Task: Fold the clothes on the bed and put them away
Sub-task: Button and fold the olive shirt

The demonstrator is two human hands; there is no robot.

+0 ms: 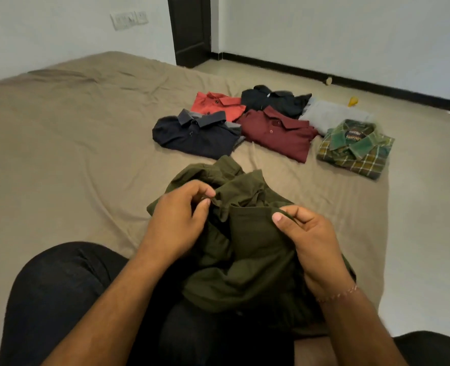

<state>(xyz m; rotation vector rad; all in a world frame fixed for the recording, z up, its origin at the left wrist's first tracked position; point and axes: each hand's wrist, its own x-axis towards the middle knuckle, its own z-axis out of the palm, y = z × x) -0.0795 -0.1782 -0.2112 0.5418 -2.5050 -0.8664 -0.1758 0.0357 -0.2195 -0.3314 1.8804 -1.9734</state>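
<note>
Left fingers [205,192] curled, thumb pressed to them: a fold of the olive shirt [255,249] is pinched near its upper edge. Right fingertips [279,217] likewise closed on a straight hem or pocket edge, thumb on top. Left hand [177,220] and right hand [316,244] are held apart, at about the same height, probably so the cloth can be drawn out and its edges found.

The olive shirt is bunched and unfolded, draped over the lap and the near part of the bed [60,154]; which part of the garment is held cannot be told for certain.

Further off, to the right, six folded garments are laid out flat: navy polo [195,136], red polo [216,105], maroon polo [276,133], black shirt [274,100], grey garment [329,114], green checked shirt [356,149]. They are set side by side, not stacked, presumably awaiting removal together.

Judgement: the folding is nearly finished, one piece in hand; nothing is put away yet.

Dark door [189,30] at far wall.
</note>
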